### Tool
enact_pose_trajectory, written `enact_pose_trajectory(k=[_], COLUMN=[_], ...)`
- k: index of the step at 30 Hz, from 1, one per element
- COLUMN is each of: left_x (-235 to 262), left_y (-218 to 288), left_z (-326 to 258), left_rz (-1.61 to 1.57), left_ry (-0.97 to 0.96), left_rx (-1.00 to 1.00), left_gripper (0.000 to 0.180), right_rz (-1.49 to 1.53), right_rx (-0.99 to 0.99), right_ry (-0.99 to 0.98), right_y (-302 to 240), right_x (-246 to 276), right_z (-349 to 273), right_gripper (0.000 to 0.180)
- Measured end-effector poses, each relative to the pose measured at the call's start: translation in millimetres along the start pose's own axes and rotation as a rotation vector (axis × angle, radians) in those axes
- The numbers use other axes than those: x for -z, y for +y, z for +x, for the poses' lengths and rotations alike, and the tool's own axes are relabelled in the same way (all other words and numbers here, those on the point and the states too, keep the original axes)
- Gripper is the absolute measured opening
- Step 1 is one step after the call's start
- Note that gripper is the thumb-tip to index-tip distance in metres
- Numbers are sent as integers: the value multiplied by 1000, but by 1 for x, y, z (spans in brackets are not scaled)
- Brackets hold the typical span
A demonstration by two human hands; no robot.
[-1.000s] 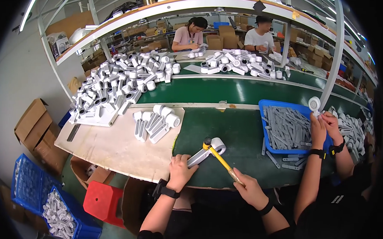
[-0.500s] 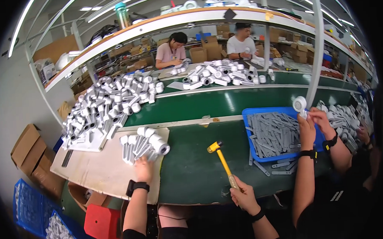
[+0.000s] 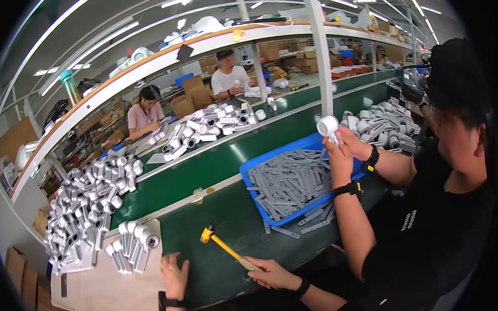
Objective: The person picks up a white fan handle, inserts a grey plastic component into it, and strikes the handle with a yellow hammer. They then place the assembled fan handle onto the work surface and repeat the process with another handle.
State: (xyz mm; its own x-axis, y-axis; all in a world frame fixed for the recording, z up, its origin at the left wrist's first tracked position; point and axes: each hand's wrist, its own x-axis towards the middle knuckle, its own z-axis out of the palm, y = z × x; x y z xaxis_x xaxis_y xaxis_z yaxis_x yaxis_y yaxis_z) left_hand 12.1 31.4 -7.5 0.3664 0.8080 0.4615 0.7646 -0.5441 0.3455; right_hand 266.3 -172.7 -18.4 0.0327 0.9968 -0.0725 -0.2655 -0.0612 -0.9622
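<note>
My right hand grips the wrapped end of a yellow-handled hammer, whose black and yellow head stands over the green bench. My left hand holds nothing; its fingers are apart, near the right edge of a beige board. Left of that hand, on the board, lies a small group of white plastic parts with round heads and flat handles. A much bigger heap of similar white parts spreads behind it.
At right a co-worker holds a white round-headed part above a blue tray of grey plastic strips. Loose grey strips lie before the tray. A metal post and shelf rise behind. Two more people work across the bench.
My left hand has come away from the small group of white parts, moving right and nearer. The view has swung right. The hammer stays in my right hand.
</note>
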Motion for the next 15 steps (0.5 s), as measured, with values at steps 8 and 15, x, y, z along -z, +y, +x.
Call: enact_pose_trajectory(k=[8,15], left_x=[-5,-2], left_y=[89,88], left_z=[-70,-72], left_rz=[-140,-178], left_ry=[111,180], left_rx=[-124,-185], left_gripper=[19,15], right_rz=[63,9], right_rx=[-42,28], right_ry=[-42,49], right_y=[-4,-4], right_x=[-1,-10], right_z=[13,11], right_gripper=[62,62])
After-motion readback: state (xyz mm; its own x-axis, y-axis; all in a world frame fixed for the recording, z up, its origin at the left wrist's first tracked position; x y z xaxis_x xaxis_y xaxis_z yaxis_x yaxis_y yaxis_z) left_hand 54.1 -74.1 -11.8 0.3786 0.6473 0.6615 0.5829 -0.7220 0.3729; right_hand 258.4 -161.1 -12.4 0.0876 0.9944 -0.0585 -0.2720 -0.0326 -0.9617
